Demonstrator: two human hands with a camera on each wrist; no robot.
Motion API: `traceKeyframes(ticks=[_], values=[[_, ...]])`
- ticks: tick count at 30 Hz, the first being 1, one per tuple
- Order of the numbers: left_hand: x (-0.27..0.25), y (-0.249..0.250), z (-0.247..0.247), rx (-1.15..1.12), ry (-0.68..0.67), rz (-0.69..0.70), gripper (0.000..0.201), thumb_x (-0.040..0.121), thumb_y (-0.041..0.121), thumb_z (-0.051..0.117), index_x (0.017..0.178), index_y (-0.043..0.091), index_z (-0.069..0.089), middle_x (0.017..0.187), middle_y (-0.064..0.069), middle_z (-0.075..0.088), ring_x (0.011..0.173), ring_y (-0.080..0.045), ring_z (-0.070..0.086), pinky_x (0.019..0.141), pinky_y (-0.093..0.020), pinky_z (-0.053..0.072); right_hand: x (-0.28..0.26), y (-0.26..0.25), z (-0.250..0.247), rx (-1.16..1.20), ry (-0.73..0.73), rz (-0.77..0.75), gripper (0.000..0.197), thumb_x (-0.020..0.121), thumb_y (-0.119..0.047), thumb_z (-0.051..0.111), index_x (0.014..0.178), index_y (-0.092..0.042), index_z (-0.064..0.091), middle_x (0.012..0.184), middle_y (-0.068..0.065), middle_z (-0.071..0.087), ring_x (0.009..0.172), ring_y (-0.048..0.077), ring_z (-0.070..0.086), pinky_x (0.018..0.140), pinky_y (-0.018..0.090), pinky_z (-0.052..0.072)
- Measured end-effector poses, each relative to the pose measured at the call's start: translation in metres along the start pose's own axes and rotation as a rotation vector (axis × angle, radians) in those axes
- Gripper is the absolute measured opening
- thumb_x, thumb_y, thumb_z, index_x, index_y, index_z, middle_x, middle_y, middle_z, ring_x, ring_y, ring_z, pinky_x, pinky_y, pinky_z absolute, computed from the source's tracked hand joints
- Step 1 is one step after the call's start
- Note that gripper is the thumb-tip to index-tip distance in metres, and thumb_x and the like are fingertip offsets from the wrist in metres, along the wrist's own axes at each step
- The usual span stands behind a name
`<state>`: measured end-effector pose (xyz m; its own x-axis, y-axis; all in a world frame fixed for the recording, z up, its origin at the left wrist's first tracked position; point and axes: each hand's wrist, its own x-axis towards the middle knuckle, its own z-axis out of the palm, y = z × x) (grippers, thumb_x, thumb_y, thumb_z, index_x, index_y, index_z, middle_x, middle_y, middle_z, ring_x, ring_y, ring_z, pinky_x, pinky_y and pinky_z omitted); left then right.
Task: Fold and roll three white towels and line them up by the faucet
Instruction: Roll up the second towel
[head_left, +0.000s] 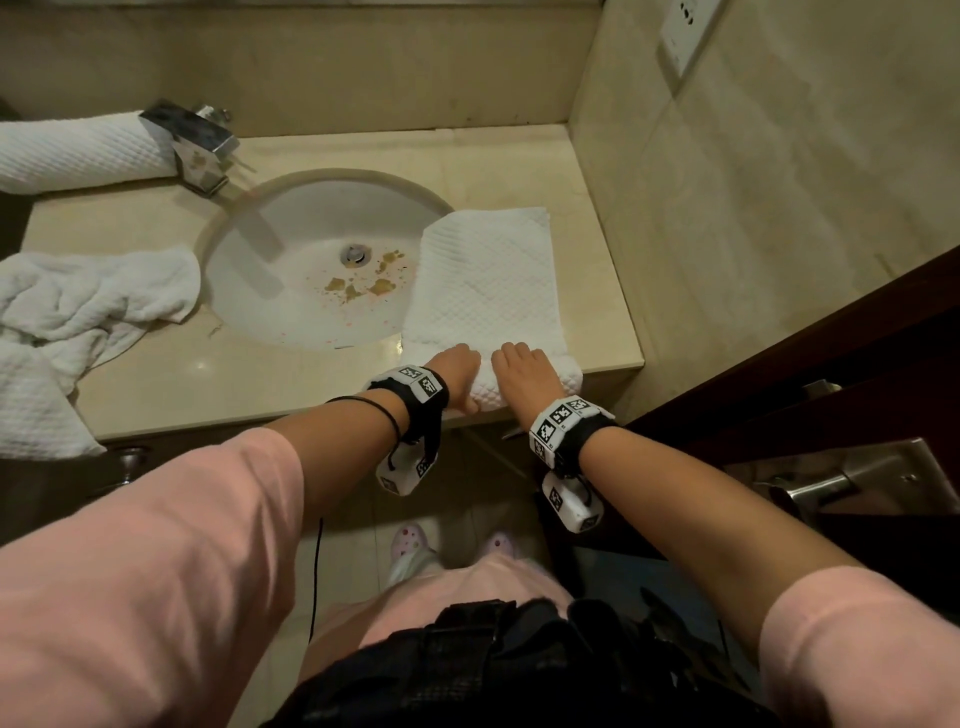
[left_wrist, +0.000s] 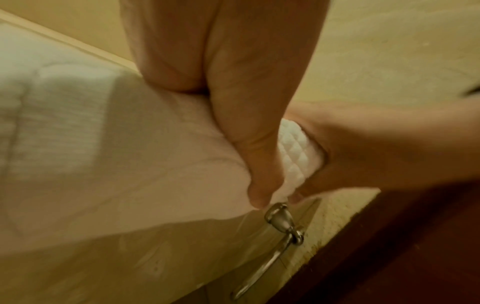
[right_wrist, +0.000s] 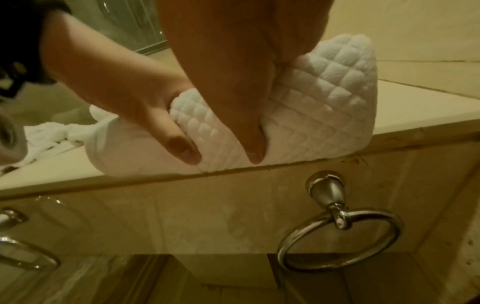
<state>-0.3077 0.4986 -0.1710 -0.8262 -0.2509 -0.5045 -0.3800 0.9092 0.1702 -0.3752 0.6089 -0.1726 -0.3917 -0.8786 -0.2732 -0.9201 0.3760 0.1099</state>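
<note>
Hands are working right at the front edge of the beige stone counter (head_left: 218, 374). The left hand (head_left: 460, 371) and the right hand (head_left: 524, 371) are sitting side by side on the near end of the white quilted towel (head_left: 488, 280), with only a thin gap between them. Both hands are curling round the small roll at that end, fingers on top and thumbs tucked under the front. In the right wrist view the roll is lying just at the lip of the counter, and a silver metal towel ring (right_wrist: 340, 238) is hanging on the counter front below it.

Beyond the hands, the towel is lying flat in a long folded strip. Its left side is hanging a little over the rim of the round white sink (head_left: 260, 244), and its right side is staying on the counter, near the beige wall (head_left: 753, 182). Bare counter is showing past the far end of the strip.

Far off to the left, a crumpled white towel (head_left: 88, 306) is lying in a heap and spilling over the front edge. At the back left, a rolled white towel (head_left: 72, 150) is lying beside the silver square faucet (head_left: 197, 140), touching it.
</note>
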Motion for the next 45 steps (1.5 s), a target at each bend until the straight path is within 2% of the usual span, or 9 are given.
traceKeyframes(ticks=[6, 10, 19, 22, 26, 31, 34, 42, 45], values=[[-0.012, 0.012, 0.011, 0.259, 0.135, -0.002, 0.057, 0.081, 0.021, 0.07, 0.125, 0.004, 0.039, 0.12, -0.012, 0.05, 0.108, -0.026, 0.05, 0.086, -0.034, 0.043, 0.015, 0.009, -0.013, 0.044, -0.102, 0.019, 0.031, 0.092, -0.006, 0.051, 0.122, -0.01, 0.048, 0.122, 0.008, 0.053, 0.115, 0.025, 0.049, 0.092, 0.034, 0.04], [-0.015, 0.016, 0.016, 0.241, 0.204, -0.078, 0.046, 0.084, 0.011, 0.061, 0.123, 0.005, 0.039, 0.12, -0.013, 0.046, 0.109, -0.028, 0.047, 0.085, -0.035, 0.039, 0.028, 0.015, -0.028, 0.048, -0.257, 0.033, 0.035, 0.084, -0.009, 0.066, 0.117, -0.011, 0.053, 0.113, 0.007, 0.06, 0.106, 0.024, 0.057, 0.081, 0.032, 0.047], [0.005, 0.002, 0.0, 0.193, 0.062, 0.033, 0.073, 0.069, 0.027, 0.08, 0.124, 0.009, 0.036, 0.121, -0.01, 0.047, 0.111, -0.026, 0.047, 0.089, -0.036, 0.041, 0.034, 0.022, -0.031, 0.142, -0.361, 0.083, 0.045, 0.063, -0.021, 0.087, 0.093, -0.015, 0.054, 0.095, 0.002, 0.063, 0.087, 0.02, 0.062, 0.069, 0.029, 0.051], [0.013, -0.003, -0.006, 0.147, 0.008, 0.052, 0.077, 0.066, 0.031, 0.084, 0.124, 0.009, 0.037, 0.121, -0.01, 0.05, 0.112, -0.027, 0.048, 0.091, -0.037, 0.042, 0.034, 0.02, -0.025, 0.116, -0.331, 0.085, 0.041, 0.067, -0.022, 0.083, 0.096, -0.014, 0.056, 0.098, 0.003, 0.064, 0.086, 0.02, 0.06, 0.069, 0.029, 0.051], [0.023, -0.01, -0.011, 0.104, -0.041, 0.095, 0.076, 0.064, 0.03, 0.085, 0.122, 0.012, 0.039, 0.121, -0.008, 0.054, 0.108, -0.026, 0.054, 0.091, -0.037, 0.048, 0.025, 0.005, -0.003, 0.004, -0.163, 0.11, 0.04, 0.086, -0.016, 0.056, 0.123, -0.007, 0.044, 0.122, 0.011, 0.048, 0.114, 0.026, 0.044, 0.097, 0.034, 0.037], [0.031, -0.015, -0.019, 0.038, -0.099, 0.151, 0.075, 0.067, 0.029, 0.083, 0.123, 0.009, 0.039, 0.122, -0.011, 0.055, 0.107, -0.027, 0.056, 0.092, -0.037, 0.048, 0.016, -0.002, 0.011, 0.015, -0.01, 0.164, 0.038, 0.084, -0.01, 0.06, 0.12, -0.008, 0.047, 0.116, 0.01, 0.049, 0.108, 0.027, 0.047, 0.096, 0.035, 0.034], [0.031, -0.016, -0.019, 0.033, -0.106, 0.153, 0.076, 0.065, 0.031, 0.084, 0.122, 0.009, 0.039, 0.12, -0.009, 0.056, 0.105, -0.026, 0.057, 0.092, -0.037, 0.049, 0.022, 0.001, 0.009, 0.021, -0.04, 0.152, 0.032, 0.088, 0.0, 0.044, 0.119, -0.007, 0.046, 0.119, 0.011, 0.049, 0.112, 0.028, 0.045, 0.095, 0.036, 0.033], [0.014, -0.012, 0.001, 0.343, 0.167, 0.177, 0.076, 0.07, 0.047, 0.074, 0.124, 0.004, 0.041, 0.123, -0.01, 0.04, 0.111, -0.024, 0.039, 0.093, -0.032, 0.039, 0.04, 0.003, 0.01, -0.021, -0.137, 0.18, 0.038, 0.091, -0.022, 0.057, 0.124, -0.011, 0.042, 0.125, 0.007, 0.048, 0.117, 0.027, 0.044, 0.098, 0.041, 0.033], [0.01, -0.009, 0.001, 0.413, 0.218, 0.188, 0.068, 0.078, 0.039, 0.068, 0.127, 0.003, 0.038, 0.124, -0.011, 0.04, 0.113, -0.025, 0.039, 0.094, -0.033, 0.035, 0.041, 0.003, 0.009, -0.009, -0.176, 0.223, 0.048, 0.086, -0.03, 0.064, 0.124, -0.011, 0.041, 0.125, 0.006, 0.047, 0.116, 0.026, 0.045, 0.096, 0.041, 0.035]])
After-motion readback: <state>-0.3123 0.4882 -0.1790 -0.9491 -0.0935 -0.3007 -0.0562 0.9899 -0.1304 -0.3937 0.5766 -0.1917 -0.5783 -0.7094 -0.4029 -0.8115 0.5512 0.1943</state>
